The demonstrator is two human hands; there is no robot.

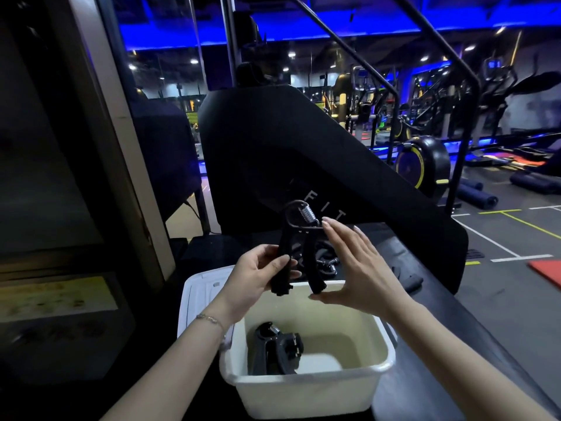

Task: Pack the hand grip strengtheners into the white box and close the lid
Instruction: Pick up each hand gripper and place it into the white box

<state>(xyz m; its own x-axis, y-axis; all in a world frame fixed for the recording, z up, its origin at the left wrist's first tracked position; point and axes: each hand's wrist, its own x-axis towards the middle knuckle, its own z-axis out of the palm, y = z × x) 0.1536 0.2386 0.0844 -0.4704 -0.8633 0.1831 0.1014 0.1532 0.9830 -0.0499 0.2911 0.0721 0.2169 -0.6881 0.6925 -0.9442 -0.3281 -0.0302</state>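
A black hand grip strengthener [299, 238] with a metal spring on top is held upright above the white box [315, 387]. My left hand [258, 275] grips its left handle. My right hand [352, 265] is spread beside its right handle, fingertips near the spring and thumb under the handle's end, holding nothing. Another black strengthener [276, 349] lies inside the box at its left. The box's white lid [202, 296] lies open behind the box to the left. More dark grip parts [324, 259] rest on the surface behind the held one, partly hidden.
The box stands on a dark bench surface [425, 323]. A large black machine panel [303, 153] rises right behind it. A dark pillar and cabinet [76, 208] fill the left. Gym floor with machines [425, 159] lies to the right.
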